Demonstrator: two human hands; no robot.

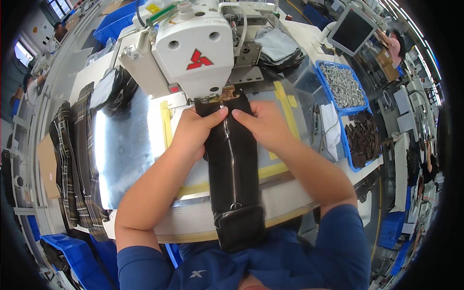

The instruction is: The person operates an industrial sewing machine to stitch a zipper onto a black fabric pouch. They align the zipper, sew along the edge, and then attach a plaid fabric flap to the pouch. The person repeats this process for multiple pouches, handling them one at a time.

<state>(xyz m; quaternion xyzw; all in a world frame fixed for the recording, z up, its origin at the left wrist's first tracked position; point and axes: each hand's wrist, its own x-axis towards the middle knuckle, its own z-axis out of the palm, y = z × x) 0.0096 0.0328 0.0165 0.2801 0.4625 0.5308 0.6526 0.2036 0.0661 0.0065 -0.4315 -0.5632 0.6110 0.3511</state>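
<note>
Zipper (232,166) already set in black strap (246,169); far end at sewing machine (191,58), stitching there unclear. Left hand (192,126), right hand (265,124): fingers pinching strap's far edges.

Both hands drawn together, thumbs nearly meeting.
The left hand (192,124) and right hand (268,124) face each other with backs up, each in a pinching grip; the left thumb (216,116) and right thumb (243,118) point inward, their tips close but apart, while the other fingers curl away and are largely hidden. The bare left forearm (158,182) and right forearm (316,168) slant inward from widely spread, bent elbows, and the wrists look nearly straight.
</note>
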